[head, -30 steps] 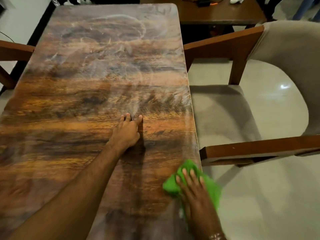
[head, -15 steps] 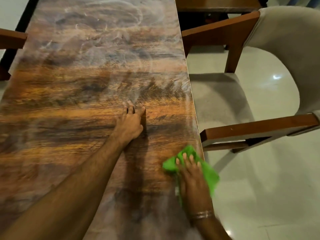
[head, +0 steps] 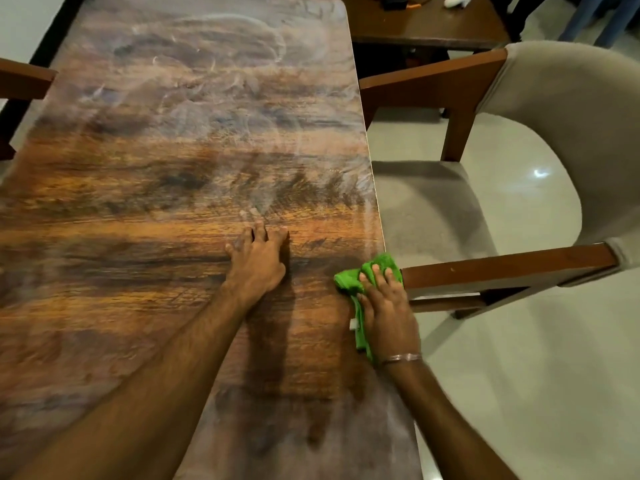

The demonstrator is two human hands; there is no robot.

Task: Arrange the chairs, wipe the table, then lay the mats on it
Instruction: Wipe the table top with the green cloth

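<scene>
The long wood-grain table [head: 145,188] fills the left and middle of the view, with pale wipe streaks across its far half. My left hand [head: 258,259] rests flat on the tabletop near the middle, fingers straight. My right hand [head: 386,308] presses a green cloth [head: 349,280] onto the table's right edge, fingers spread over it. A beige upholstered chair [head: 561,140] with brown wooden arms stands right beside that edge, its near armrest [head: 502,271] just right of the cloth. No mats are in view.
Another chair's wooden arm [head: 24,79] pokes in at the far left. A darker wooden table [head: 422,26] with a white object and cables stands beyond the far end. Glossy pale floor [head: 519,393] lies to the right.
My right hand has slid the green cloth forward along the table's right edge, toward the chair's armrest. My left hand has stayed planted on the tabletop.
</scene>
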